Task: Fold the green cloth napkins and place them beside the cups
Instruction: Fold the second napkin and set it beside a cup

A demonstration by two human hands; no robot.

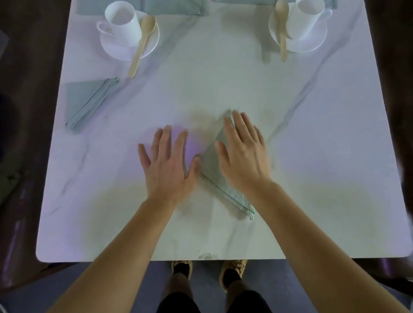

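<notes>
Two spread hands are laid at a folded green napkin (210, 165), near the front middle of the table (309, 167).
The right hand (243, 156) is pressed flat on it, fingers straight; the left hand (168, 167) is spread on the table just beside its edge. The crease is best smoothed outward with the layers kept aligned, then the napkin carried to the right cup (306, 15); a second napkin (87, 104) is laid near the left cup (124, 24).
</notes>
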